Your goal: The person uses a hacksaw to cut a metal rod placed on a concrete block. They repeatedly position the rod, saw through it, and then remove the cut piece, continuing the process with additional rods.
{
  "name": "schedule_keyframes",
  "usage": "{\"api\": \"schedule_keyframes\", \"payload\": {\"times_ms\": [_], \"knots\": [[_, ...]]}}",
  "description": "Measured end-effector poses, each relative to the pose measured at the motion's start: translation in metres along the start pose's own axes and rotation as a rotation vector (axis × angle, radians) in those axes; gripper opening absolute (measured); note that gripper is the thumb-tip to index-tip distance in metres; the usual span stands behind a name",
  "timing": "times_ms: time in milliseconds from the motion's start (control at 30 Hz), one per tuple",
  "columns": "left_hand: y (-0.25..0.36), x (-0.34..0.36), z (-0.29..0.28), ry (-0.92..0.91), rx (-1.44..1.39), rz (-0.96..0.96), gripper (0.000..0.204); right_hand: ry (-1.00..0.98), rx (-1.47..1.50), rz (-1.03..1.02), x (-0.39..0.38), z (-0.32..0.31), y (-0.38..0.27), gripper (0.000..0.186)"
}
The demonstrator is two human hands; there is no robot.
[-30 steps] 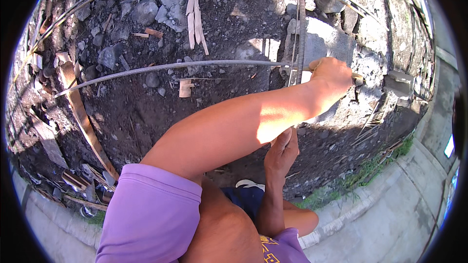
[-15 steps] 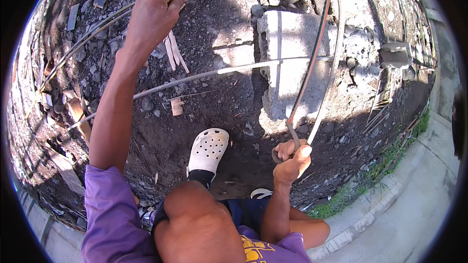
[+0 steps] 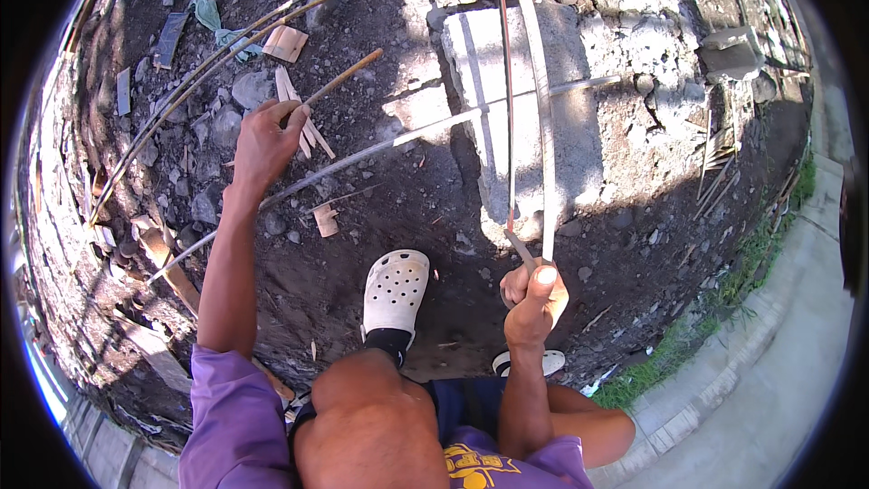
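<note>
My right hand (image 3: 534,302) is closed around the handle end of a bow saw, thumb on top. The saw's pale curved frame (image 3: 540,81) and thin reddish-dark blade (image 3: 509,109) stretch away over a concrete block (image 3: 480,63). My left hand (image 3: 270,142) is closed on a thin stick (image 3: 348,74), whose brownish end points up and to the right. Under that hand lie pale split wood strips (image 3: 288,91). A long pale rod (image 3: 389,142) crosses the ground between my hands and passes behind the saw.
Long thin curved rods (image 3: 181,95) run across the far left. Nearby are a green cloth scrap (image 3: 206,14), wood chips (image 3: 286,43), stones (image 3: 253,89) and a plank (image 3: 149,349). My foot in a white clog (image 3: 396,290) stands on dark soil. Grass (image 3: 647,380) borders a concrete curb (image 3: 697,412) at right.
My left hand has come down toward me with the stick, showing its brown end. The saw has swung left and stands more upright in the picture, still in my right hand.
</note>
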State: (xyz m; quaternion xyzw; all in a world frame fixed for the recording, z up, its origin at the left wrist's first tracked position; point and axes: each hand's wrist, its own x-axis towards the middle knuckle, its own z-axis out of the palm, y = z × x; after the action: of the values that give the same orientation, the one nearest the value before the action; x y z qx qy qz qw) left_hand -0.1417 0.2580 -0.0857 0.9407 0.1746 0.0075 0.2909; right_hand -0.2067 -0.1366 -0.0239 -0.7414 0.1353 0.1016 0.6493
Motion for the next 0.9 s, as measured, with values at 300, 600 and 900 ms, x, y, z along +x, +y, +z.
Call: {"api": "schedule_keyframes", "payload": {"times_ms": [300,600,900], "knots": [[0.006,0.016,-0.007,0.241,0.385,0.21,0.037,0.04,0.023,-0.037,0.001,-0.001,-0.006,0.069],[0.099,-0.039,0.031,-0.07,-0.024,0.341,0.037,-0.041,0.041,-0.011,-0.002,0.017,-0.01,0.064],[0.12,-0.025,0.054,-0.257,-0.113,0.118,0.025,-0.055,-0.049,0.032,-0.002,0.02,-0.001,0.066]]}}
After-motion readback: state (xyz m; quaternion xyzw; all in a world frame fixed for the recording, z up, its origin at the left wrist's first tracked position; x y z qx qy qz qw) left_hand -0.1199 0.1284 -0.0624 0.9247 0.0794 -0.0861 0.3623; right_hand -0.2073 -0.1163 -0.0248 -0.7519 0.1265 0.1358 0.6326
